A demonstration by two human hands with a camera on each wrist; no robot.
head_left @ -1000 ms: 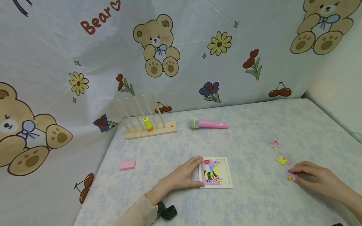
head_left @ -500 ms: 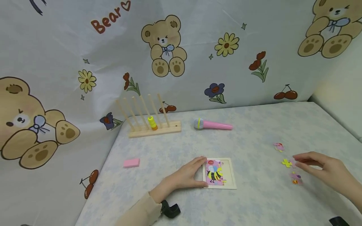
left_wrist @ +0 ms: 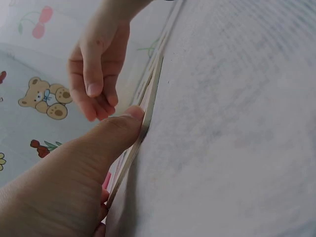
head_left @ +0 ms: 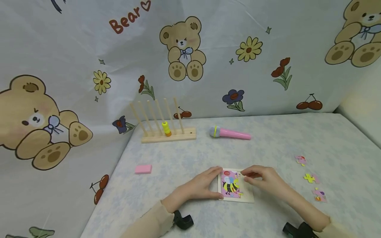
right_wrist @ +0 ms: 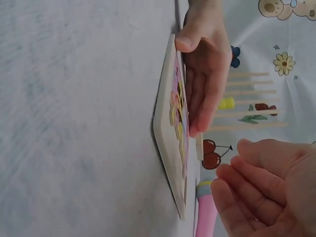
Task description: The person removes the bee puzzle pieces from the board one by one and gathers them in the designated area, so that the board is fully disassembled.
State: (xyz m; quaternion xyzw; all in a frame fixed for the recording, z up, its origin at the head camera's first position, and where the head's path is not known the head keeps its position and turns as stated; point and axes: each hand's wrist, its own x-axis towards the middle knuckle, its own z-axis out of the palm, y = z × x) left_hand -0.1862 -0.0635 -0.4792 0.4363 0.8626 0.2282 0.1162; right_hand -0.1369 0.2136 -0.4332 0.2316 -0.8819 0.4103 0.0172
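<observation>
A jigsaw puzzle board (head_left: 247,197) with a pale wooden frame lies in front of me, a bee picture (head_left: 230,187) filling its left part. My left hand (head_left: 198,186) holds the board by its left side, thumb near the lower corner and fingers at the upper corner. In the left wrist view the thumb (left_wrist: 129,118) presses on the frame's edge. Over the upper right of the board hovers my right hand (head_left: 265,178). Its fingers (right_wrist: 247,182) are loosely bent with nothing seen between them, apart from the board in the right wrist view.
Loose puzzle pieces lie to the right: a pink-red one (head_left: 301,160), a yellow one (head_left: 310,178) and a purple one (head_left: 319,195). Behind stand a wooden peg rack (head_left: 169,137) and a pink toy microphone (head_left: 233,134). A pink block (head_left: 143,169) sits at left.
My right hand has moved left from the loose pieces to above the puzzle board. Those pieces remain on the table. The left hand stays at the board; the head view has shifted slightly.
</observation>
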